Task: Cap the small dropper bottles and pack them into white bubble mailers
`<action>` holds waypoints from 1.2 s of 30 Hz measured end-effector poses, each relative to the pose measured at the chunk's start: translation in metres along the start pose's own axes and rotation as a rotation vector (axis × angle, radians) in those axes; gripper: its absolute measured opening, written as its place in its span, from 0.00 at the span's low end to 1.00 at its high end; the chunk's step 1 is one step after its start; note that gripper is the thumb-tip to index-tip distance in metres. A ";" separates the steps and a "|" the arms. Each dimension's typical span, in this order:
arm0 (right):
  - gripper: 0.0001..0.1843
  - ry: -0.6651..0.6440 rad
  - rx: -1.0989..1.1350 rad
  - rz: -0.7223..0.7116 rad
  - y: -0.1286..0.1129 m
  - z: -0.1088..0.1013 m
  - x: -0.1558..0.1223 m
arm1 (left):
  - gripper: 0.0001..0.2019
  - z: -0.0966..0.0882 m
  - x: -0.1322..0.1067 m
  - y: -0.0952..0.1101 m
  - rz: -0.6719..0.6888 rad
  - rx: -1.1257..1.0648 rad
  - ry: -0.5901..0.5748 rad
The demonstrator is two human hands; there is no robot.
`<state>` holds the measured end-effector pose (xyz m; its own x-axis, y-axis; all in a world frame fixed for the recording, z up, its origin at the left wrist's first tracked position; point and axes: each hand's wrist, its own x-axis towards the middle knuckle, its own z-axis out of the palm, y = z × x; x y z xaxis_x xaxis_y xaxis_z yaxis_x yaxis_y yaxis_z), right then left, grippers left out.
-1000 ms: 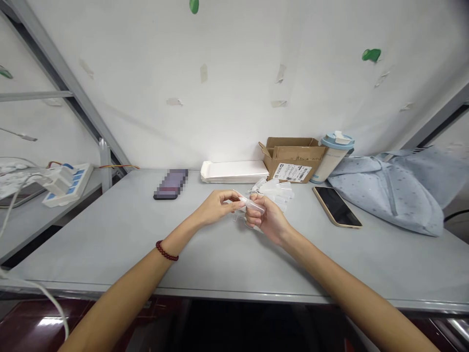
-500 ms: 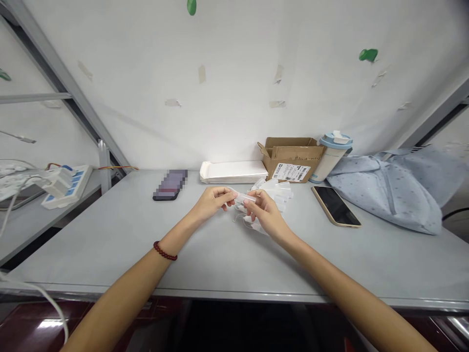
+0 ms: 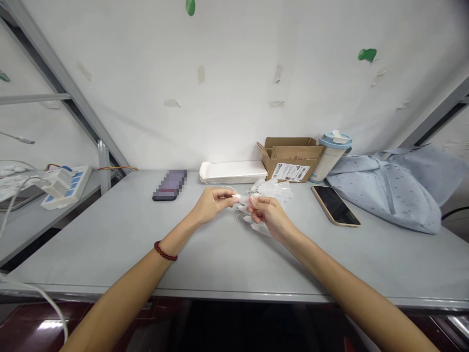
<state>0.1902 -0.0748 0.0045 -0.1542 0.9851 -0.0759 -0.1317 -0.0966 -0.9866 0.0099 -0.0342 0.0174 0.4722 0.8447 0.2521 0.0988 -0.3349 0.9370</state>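
Above the grey table, my left hand point(image 3: 213, 204) is closed, thumb and fingers pinching one end of a small translucent white plastic piece point(image 3: 244, 199). The other end is between the thumb and fingers of my right hand point(image 3: 270, 214), also closed. Its exact kind is too small to make out. Behind and below my right hand lies a loose heap of similar translucent white pieces point(image 3: 281, 189), several with thin white cords. My right hand hides part of this heap.
At the back are a stack of white flat boxes point(image 3: 234, 171), an open cardboard box point(image 3: 293, 161) and a blue-lidded cup point(image 3: 330, 159). A phone point(image 3: 336, 206) and a light blue bag point(image 3: 388, 190) lie right. A dark phone point(image 3: 170, 186) and a power strip point(image 3: 69, 186) are left.
My right hand has turned slightly, its fingers curling further in around the end of the plastic piece. My left hand stays nearly in place. The view has shifted very slightly.
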 end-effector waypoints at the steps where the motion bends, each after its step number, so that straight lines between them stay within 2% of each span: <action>1: 0.21 -0.007 0.011 0.016 0.000 0.000 0.000 | 0.10 0.001 0.000 0.001 -0.004 0.009 0.006; 3: 0.22 -0.001 -0.003 -0.002 -0.001 0.000 0.000 | 0.11 0.001 0.000 0.002 -0.021 0.019 0.013; 8: 0.18 0.096 -0.247 -0.250 0.002 0.004 -0.001 | 0.15 0.000 -0.001 0.003 -0.083 -0.008 -0.030; 12: 0.15 0.142 -0.438 -0.376 0.006 0.004 -0.002 | 0.20 -0.001 0.000 0.001 -0.181 -0.020 -0.108; 15: 0.13 0.155 -0.571 -0.447 0.008 0.003 -0.002 | 0.23 -0.001 0.001 -0.001 -0.256 -0.058 -0.166; 19: 0.13 0.172 -0.638 -0.471 0.008 0.001 -0.001 | 0.23 0.001 0.002 -0.004 -0.250 -0.039 -0.118; 24: 0.20 0.137 -0.484 -0.302 0.006 -0.001 0.002 | 0.22 0.009 -0.003 0.001 -0.114 0.148 -0.062; 27: 0.25 0.045 -0.230 -0.106 0.002 -0.004 0.003 | 0.19 0.015 -0.007 0.005 0.001 0.312 -0.032; 30: 0.22 -0.082 0.015 0.132 -0.004 -0.011 0.003 | 0.18 0.020 -0.010 0.007 0.115 0.473 -0.007; 32: 0.20 -0.126 0.075 0.235 -0.008 -0.015 0.003 | 0.17 0.022 -0.011 0.006 0.170 0.540 0.000; 34: 0.19 -0.137 0.087 0.278 -0.009 -0.018 0.003 | 0.14 0.022 -0.011 0.005 0.199 0.568 -0.004; 36: 0.20 -0.129 0.061 0.245 -0.010 -0.018 0.003 | 0.13 0.022 -0.011 0.003 0.208 0.549 -0.004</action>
<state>0.2087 -0.0686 0.0112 -0.3115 0.9055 -0.2881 -0.1332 -0.3418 -0.9303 0.0247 -0.0535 0.0123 0.5338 0.7365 0.4154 0.4419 -0.6619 0.6055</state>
